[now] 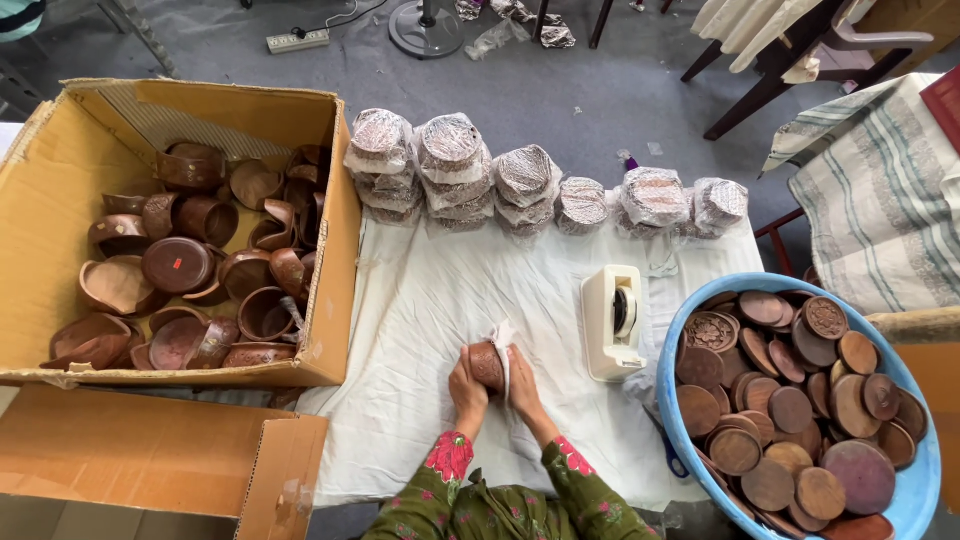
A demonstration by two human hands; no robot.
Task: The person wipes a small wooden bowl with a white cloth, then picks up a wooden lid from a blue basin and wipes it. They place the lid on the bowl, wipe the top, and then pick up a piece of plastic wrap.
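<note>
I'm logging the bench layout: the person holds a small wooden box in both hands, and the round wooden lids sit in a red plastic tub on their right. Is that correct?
Not quite. The tub holding the round wooden lids is blue, not red, as the head view shows. The rest stands: the left hand and right hand hold a small wooden box, and the tub sits on the person's right.

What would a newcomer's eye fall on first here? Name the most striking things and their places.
First, the blue tub at right, heaped with round wooden lids, and the cardboard box at left, full of brown wooden bowls. In the middle, on the white cloth, the left hand and right hand hold one wooden piece in thin wrap.
</note>
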